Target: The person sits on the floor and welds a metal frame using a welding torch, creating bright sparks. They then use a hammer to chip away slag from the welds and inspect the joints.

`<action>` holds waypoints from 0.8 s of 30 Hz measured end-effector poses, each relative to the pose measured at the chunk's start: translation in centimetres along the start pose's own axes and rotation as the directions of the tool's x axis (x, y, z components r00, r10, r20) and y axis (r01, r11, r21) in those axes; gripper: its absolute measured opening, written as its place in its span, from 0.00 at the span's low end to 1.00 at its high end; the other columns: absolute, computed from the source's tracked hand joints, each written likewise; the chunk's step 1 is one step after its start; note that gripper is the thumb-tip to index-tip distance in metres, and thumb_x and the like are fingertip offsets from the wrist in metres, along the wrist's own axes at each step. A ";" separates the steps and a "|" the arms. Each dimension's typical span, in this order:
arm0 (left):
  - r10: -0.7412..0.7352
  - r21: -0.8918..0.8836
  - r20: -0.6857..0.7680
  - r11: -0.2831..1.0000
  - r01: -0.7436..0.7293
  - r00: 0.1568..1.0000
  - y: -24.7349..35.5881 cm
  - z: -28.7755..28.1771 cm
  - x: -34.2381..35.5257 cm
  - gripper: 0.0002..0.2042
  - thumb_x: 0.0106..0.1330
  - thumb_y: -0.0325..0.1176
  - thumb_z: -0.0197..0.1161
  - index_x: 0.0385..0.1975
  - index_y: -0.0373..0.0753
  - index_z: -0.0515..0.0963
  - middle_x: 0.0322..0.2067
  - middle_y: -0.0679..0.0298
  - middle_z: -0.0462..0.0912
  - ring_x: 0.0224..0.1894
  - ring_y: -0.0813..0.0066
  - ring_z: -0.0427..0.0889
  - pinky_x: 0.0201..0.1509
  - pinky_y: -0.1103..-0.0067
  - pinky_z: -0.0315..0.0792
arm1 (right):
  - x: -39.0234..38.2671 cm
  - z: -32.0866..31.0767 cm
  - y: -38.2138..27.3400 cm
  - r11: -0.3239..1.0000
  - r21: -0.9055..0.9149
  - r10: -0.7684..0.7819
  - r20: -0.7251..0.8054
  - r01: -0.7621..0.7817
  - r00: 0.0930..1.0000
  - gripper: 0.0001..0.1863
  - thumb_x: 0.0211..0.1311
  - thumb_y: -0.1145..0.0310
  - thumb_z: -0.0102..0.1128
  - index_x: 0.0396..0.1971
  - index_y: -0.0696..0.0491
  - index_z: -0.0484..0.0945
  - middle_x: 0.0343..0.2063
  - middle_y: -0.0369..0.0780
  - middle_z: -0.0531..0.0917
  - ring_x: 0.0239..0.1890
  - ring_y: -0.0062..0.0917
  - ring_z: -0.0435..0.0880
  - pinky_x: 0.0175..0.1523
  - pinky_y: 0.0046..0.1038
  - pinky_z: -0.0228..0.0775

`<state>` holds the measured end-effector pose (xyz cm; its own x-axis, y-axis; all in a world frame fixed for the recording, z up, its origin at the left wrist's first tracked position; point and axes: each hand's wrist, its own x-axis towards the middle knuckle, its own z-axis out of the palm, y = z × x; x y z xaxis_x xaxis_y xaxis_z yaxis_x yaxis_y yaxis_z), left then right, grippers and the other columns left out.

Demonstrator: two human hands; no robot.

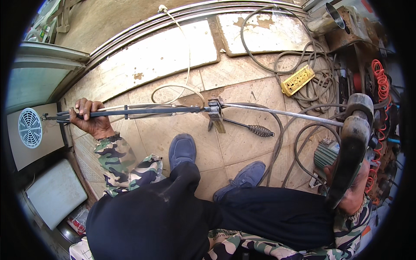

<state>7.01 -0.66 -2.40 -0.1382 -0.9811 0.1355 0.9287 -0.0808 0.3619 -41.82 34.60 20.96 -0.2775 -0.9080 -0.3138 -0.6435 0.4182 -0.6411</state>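
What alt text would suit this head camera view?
A seated person's left hand grips one end of a long metal wiper arm, the right hand its dark far end, above a tiled floor strewn with cables and a yellow power strip.

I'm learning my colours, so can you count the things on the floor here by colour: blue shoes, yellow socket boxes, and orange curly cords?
Blue: 2, the left shoe and the right shoe
Yellow: 1, the socket box
Orange: 1, the curly cord
Total: 4
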 end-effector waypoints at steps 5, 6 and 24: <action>-0.008 -0.002 0.003 1.000 0.008 1.000 0.3 0.0 -0.1 0.10 0.69 0.34 0.67 0.34 0.42 0.71 0.23 0.71 0.74 0.18 0.88 0.74 0.25 0.84 0.60 | 0.5 1.1 -1.1 0.998 0.017 0.062 -0.065 -0.061 0.996 0.18 0.53 0.81 0.73 0.42 0.58 0.77 0.32 0.35 0.78 0.33 0.20 0.78 0.41 0.25 0.71; -0.007 -0.006 0.000 1.000 0.007 1.000 0.3 0.0 -0.1 0.10 0.69 0.34 0.67 0.34 0.42 0.71 0.23 0.71 0.74 0.18 0.88 0.74 0.25 0.84 0.60 | 0.6 1.1 -1.5 0.995 0.030 0.099 -0.056 -0.098 0.993 0.18 0.53 0.81 0.74 0.43 0.58 0.77 0.32 0.35 0.78 0.33 0.21 0.78 0.42 0.25 0.71; 0.000 0.004 0.001 1.000 0.000 1.000 0.1 0.0 0.0 0.10 0.69 0.33 0.67 0.33 0.42 0.71 0.22 0.72 0.74 0.18 0.88 0.74 0.25 0.85 0.61 | 1.9 1.5 -2.3 0.995 0.041 0.097 -0.067 -0.094 0.993 0.14 0.51 0.75 0.74 0.38 0.59 0.80 0.26 0.36 0.79 0.28 0.25 0.76 0.39 0.29 0.69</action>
<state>7.08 -0.65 -2.32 -0.1385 -0.9810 0.1359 0.9273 -0.0803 0.3656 -39.79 31.98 20.78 -0.3853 -0.8629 -0.3270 -0.5850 0.5025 -0.6366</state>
